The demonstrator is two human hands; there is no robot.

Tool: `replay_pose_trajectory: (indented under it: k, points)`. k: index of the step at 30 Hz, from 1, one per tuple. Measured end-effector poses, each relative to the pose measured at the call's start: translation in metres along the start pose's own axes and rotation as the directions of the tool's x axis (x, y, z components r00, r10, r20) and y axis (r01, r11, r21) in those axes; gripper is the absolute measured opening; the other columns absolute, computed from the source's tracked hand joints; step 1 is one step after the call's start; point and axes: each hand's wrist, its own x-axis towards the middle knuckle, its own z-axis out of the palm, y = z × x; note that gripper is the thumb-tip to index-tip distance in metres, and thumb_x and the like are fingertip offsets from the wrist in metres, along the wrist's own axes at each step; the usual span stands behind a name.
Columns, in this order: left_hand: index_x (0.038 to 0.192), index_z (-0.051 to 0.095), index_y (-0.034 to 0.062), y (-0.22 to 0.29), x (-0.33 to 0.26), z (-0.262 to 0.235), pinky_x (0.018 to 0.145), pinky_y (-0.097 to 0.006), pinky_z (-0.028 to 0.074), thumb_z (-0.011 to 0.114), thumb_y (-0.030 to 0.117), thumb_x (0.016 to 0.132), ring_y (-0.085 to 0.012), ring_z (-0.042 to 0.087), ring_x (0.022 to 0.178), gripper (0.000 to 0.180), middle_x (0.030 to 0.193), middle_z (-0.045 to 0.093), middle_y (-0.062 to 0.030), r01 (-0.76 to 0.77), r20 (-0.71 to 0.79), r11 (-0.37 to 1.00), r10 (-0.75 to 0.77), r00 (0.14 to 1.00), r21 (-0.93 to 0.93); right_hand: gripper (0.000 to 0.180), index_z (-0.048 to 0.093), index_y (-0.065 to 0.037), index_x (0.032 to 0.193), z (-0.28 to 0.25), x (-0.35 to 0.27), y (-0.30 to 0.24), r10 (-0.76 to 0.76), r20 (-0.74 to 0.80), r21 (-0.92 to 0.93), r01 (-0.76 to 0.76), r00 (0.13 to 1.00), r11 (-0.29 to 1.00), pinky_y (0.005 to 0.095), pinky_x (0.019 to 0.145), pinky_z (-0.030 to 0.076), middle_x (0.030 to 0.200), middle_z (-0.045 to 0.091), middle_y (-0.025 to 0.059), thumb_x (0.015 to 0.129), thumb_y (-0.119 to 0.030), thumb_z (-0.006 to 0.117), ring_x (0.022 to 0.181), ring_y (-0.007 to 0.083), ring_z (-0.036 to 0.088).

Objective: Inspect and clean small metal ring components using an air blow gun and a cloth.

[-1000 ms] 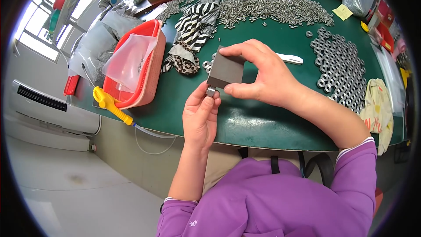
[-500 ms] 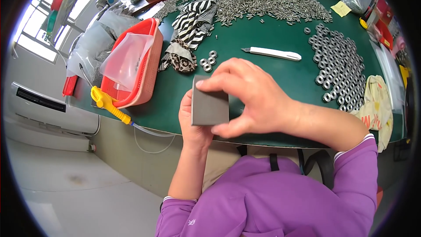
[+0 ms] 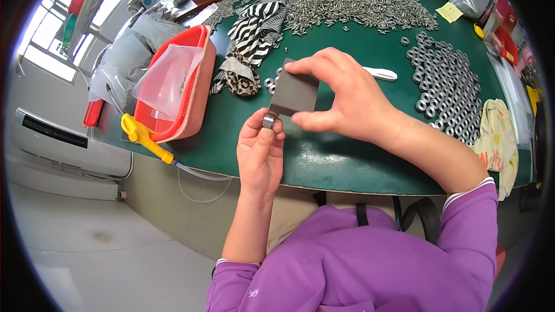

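Red basket [image 3: 199,95] at the left of the frame, and into the centre: the left hand [image 3: 259,156] pinches a small metal ring [image 3: 268,121], thumb against fingers! Right by it, contact too close to call, a dark grey block [image 3: 296,93], gripped by the right hand [image 3: 359,97]. Right of frame, massed steel rings [image 3: 442,88].

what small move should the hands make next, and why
Perhaps the right hand should ease the block against the metal part: the left hand pinches that part right by the block's lower corner, though whether they touch is hard to tell.
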Motion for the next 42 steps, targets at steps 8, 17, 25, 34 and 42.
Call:
replay_pose_trajectory:
  k: [8,17,25,34,42]
  points:
    - [0.113,0.05,0.0022,-0.001,-0.002,0.009,0.084,-0.028,0.048,0.06,0.007,0.085,-0.016,0.059,0.094,0.031,0.106,0.059,-0.0085,-0.011,-0.136,0.993,0.027,0.99,0.115,0.049,0.058,-0.01,0.103,0.004,-0.003,-0.014,-0.019,0.017,0.068,0.018,1.0,0.998,0.0386,0.077,0.043,0.09,0.053,0.0111,0.061,-0.032,0.072,0.088,0.0288,0.052]
    - [0.114,0.052,0.0023,-0.001,-0.003,-0.001,0.08,-0.027,0.048,0.06,0.005,0.084,-0.0151,0.057,0.09,0.03,0.103,0.059,-0.0067,-0.008,-0.089,1.0,0.009,0.996,0.016,0.055,0.056,-0.006,0.108,0.003,-0.003,-0.007,0.046,0.076,0.027,-0.048,0.996,0.998,0.0361,0.08,0.045,0.098,0.055,0.0106,0.06,-0.026,0.073,0.091,0.0269,0.054]
    - [0.12,0.051,0.0021,0.0,-0.001,0.0,0.082,-0.024,0.048,0.058,0.004,0.086,-0.012,0.057,0.09,0.034,0.103,0.059,-0.0055,0.035,-0.098,0.999,-0.032,0.995,0.033,0.056,0.056,-0.007,0.11,0.0,-0.001,-0.001,0.071,0.046,0.045,-0.073,0.996,0.996,0.0345,0.083,0.043,0.098,0.056,0.0094,0.06,-0.025,0.073,0.093,0.0243,0.054]
    - [0.115,0.055,0.0035,-0.001,0.001,0.02,0.079,-0.031,0.052,0.057,0.006,0.086,-0.0177,0.061,0.093,0.029,0.106,0.061,-0.0084,0.035,-0.211,0.99,-0.006,0.978,0.134,0.06,0.056,-0.01,0.111,0.004,-0.013,-0.027,-0.103,0.101,0.121,0.091,0.99,0.988,0.0382,0.079,0.044,0.099,0.053,0.0109,0.057,-0.029,0.076,0.092,0.0286,0.053]
    - [0.114,0.053,0.0019,-0.006,-0.001,0.008,0.083,-0.03,0.051,0.057,0.003,0.084,-0.0175,0.06,0.096,0.03,0.107,0.06,-0.0095,-0.037,-0.185,0.991,0.06,0.981,0.127,0.061,0.054,-0.007,0.112,0.008,-0.012,-0.018,-0.084,0.055,0.121,0.077,0.995,0.99,0.0375,0.079,0.044,0.096,0.054,0.0101,0.058,-0.026,0.076,0.093,0.0272,0.053]
